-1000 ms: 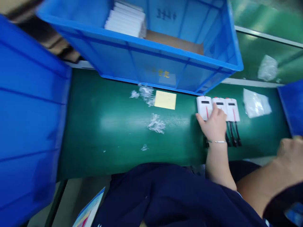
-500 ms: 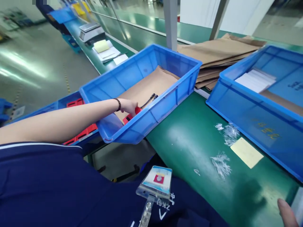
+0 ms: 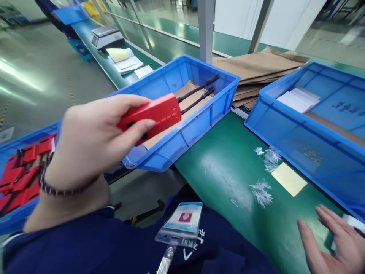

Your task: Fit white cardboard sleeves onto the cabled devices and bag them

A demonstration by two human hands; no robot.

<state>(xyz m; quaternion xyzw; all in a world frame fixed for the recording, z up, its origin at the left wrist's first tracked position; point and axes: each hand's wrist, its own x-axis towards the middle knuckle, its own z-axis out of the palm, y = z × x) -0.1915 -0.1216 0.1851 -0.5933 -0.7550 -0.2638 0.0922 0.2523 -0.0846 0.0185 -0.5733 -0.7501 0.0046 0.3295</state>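
Observation:
My left hand (image 3: 99, 133) is wrapped round a red plastic box-shaped device (image 3: 162, 114), raised in front of the near blue crate (image 3: 188, 137). Two short black cables with connector ends (image 3: 201, 95) stick out of its far end, over the crate. Brown paper (image 3: 186, 89) lines the bottom of that crate. At the lower right, my right hand (image 3: 336, 243) hovers over the green table with its fingers apart and nothing in it. Close by that hand is a white object (image 3: 353, 222), cut off by the frame's edge.
Another blue crate (image 3: 313, 144) with white papers (image 3: 299, 99) stands right. Left, a blue bin holds several red devices (image 3: 25, 171). Clear plastic scraps (image 3: 261, 193) and a yellow note (image 3: 289, 179) lie on the green table (image 3: 216, 171). Behind are brown paper sheets (image 3: 256, 68) and a scale (image 3: 107, 37).
My left hand has lifted the red device up out of the near crate and toward me. My right hand has come further into view from the lower right.

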